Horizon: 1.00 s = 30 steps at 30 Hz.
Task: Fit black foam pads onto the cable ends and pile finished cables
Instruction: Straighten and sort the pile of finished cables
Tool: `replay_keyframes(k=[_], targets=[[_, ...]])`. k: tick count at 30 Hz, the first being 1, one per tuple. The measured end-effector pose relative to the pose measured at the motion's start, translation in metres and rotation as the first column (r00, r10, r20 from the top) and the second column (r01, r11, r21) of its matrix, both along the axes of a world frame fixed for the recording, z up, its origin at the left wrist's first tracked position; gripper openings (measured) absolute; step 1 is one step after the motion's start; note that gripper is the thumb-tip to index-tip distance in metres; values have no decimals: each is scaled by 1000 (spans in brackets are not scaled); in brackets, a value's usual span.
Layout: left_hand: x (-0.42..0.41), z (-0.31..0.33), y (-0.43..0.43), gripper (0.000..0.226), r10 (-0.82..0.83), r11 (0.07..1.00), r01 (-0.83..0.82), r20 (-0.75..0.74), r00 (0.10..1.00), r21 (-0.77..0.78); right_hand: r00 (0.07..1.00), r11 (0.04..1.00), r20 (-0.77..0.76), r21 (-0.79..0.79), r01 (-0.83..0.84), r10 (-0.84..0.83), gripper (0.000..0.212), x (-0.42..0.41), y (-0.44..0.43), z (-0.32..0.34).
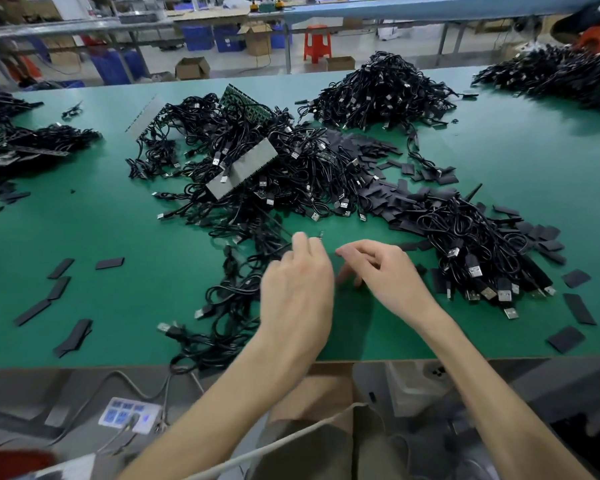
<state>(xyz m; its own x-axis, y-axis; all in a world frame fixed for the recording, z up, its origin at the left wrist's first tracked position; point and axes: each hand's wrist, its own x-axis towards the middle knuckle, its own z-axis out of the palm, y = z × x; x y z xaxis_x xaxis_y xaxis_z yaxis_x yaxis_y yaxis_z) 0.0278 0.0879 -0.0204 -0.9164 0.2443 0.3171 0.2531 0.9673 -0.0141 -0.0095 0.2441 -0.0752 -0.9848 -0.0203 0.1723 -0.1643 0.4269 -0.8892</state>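
The person is seated at a green work table [84, 220], both bare forearms extended over its near edge. The left hand [297, 289] is raised just above the mat with its fingers curled, pinching a thin cable end [321, 234] at the fingertips; the detail there is blurred. The right hand [388, 271] sits just beside it, fingers loosely curled with the lower fingertips close to the mat; whether it holds anything cannot be determined. A loose tangle of cables [229, 306] lies left of and beneath the left hand and reaches the table edge. A large central pile of cables [291, 168] lies beyond the hands, carrying a grey toothed strip [239, 173] and a green circuit panel [246, 102]. To the right, a bundled pile with USB plugs [471, 244] points toward the near edge. Black foam pads [378, 202] are scattered between these piles, and more pads [110, 263] lie singly at the left. A further cable heap [385, 91] stands at the far side.
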Motion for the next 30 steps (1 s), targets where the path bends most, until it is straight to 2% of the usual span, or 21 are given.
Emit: replay_keyframes(k=[3,7,10,12,15,17,19,21,24,26,30], targets=[[2,-2,30,25,-47,990,37,74,996,134,999,1000,-49,-27,4,-5,28,0,0,3],[-1,-3,48,21,-71,940,16,150,986,342,1000,977,-22,-215,0,-5,58,3,4,9],[-11,-3,44,16,-164,883,20,266,950,470,1000,975,10,-220,13,-12,40,3,3,10],[-26,-1,34,20,-308,810,44,360,880,585,1000,960,6,-278,22,-21,29,2,2,11],[-47,6,15,24,-455,715,126,321,831,688,999,938,19,-343,47,-44,23,2,4,11],[-59,6,1,30,-412,635,63,269,870,770,999,926,23,-375,37,-30,21,3,3,12],[-73,1,-11,31,-295,567,38,159,942,823,999,912,32,-408,40,-29,21,4,3,13],[-91,-7,-21,27,-211,639,105,42,977,762,998,890,43,-452,64,-50,21,5,4,13],[-115,-23,-31,28,-225,761,109,103,969,640,997,877,47,-473,80,-66,21,5,8,13],[-126,-34,-35,32,-197,769,76,122,973,634,996,873,51,-480,89,-73,21,6,10,12],[-141,-41,-38,41,-98,717,64,9,995,694,993,871,62,-476,120,-103,31,4,11,10]])
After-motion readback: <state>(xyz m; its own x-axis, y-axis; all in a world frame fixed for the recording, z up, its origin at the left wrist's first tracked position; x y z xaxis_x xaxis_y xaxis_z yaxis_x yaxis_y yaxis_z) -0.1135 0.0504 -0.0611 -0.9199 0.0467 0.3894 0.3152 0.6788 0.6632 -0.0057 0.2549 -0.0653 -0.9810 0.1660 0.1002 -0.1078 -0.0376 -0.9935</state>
